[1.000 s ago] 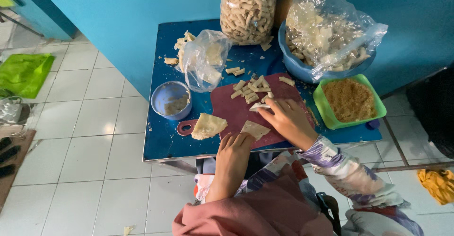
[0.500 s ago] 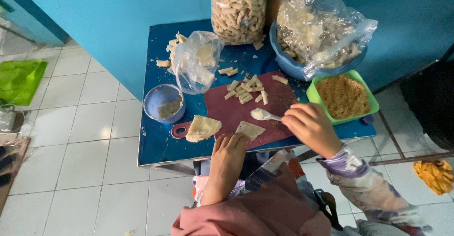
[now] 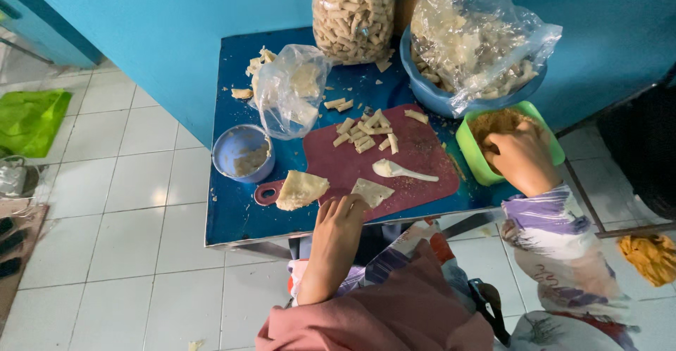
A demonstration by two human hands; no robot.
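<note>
Filling step: right hand (image 3: 520, 155) pinching filling in green tub (image 3: 470, 147); left hand (image 3: 341, 214) flat on wrapper (image 3: 372, 191), nothing held. Next: carry the pinch left to it.

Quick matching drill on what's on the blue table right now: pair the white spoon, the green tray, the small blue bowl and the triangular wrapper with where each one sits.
Things:
1. white spoon
2. green tray
3. small blue bowl
4. triangular wrapper

Places:
A. at the table's right edge, with the right hand in its crumbs
B. left of the maroon cutting board, beside the clear plastic bag
C. at the board's near edge, under the left hand's fingertips
D. lying loose on the middle of the board

Pairs: 1-D, 2-A, 3-B, 4-C
</note>
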